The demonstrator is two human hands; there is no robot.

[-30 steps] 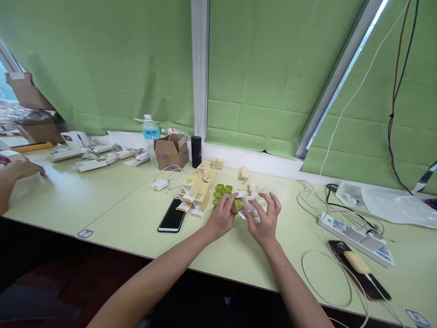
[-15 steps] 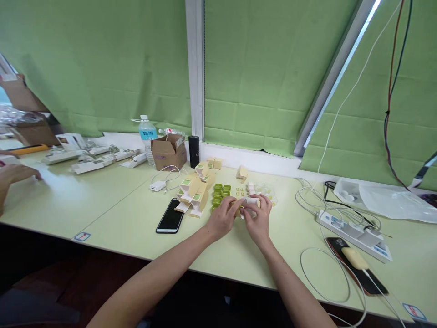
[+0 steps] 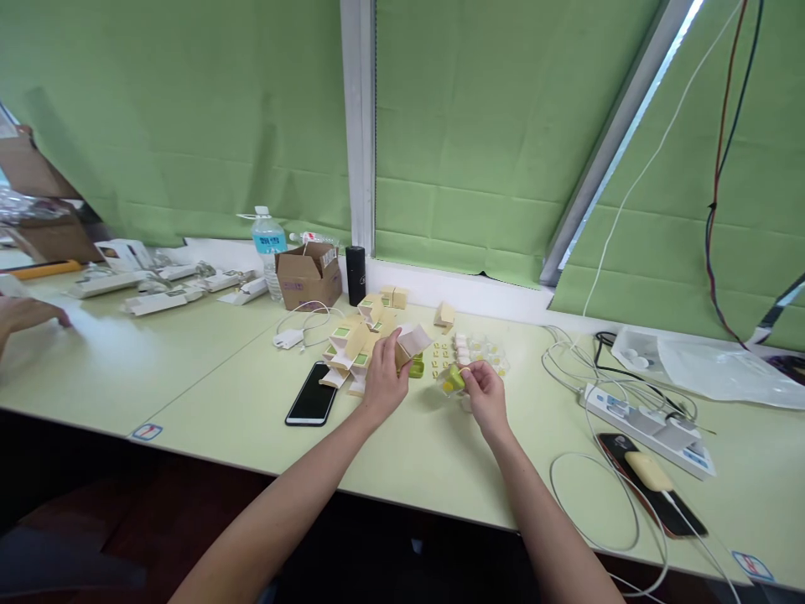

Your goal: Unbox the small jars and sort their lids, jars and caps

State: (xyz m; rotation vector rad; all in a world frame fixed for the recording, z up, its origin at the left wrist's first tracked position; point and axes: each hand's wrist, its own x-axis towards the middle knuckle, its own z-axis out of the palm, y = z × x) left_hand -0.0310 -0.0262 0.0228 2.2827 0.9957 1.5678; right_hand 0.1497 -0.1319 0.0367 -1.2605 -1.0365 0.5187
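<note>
My left hand (image 3: 386, 375) is closed around a small open cardboard box (image 3: 412, 342), tilted above the table. In my right hand (image 3: 486, 393), thumb and fingers pinch a small green plastic container (image 3: 454, 379) with a clear part and some yellow on it. Partly behind the left hand are green trays (image 3: 416, 366). Small yellow pieces (image 3: 439, 356) lie in rows between the hands. Pale pink pieces (image 3: 461, 348) and clear domed cups (image 3: 487, 347) sit just beyond the right hand. Several open cardboard boxes (image 3: 350, 340) are piled left of the left hand.
A phone (image 3: 313, 394) lies left of my hands. Behind stand a brown carton (image 3: 308, 277), a water bottle (image 3: 269, 243) and a black cylinder (image 3: 355, 275). A power strip (image 3: 647, 428) with cables and another phone (image 3: 682, 503) are right. Another person's hand (image 3: 28, 315) is far left.
My hands have moved apart. The left has gone left and up with the cardboard box, while the right now holds the green container in view.
</note>
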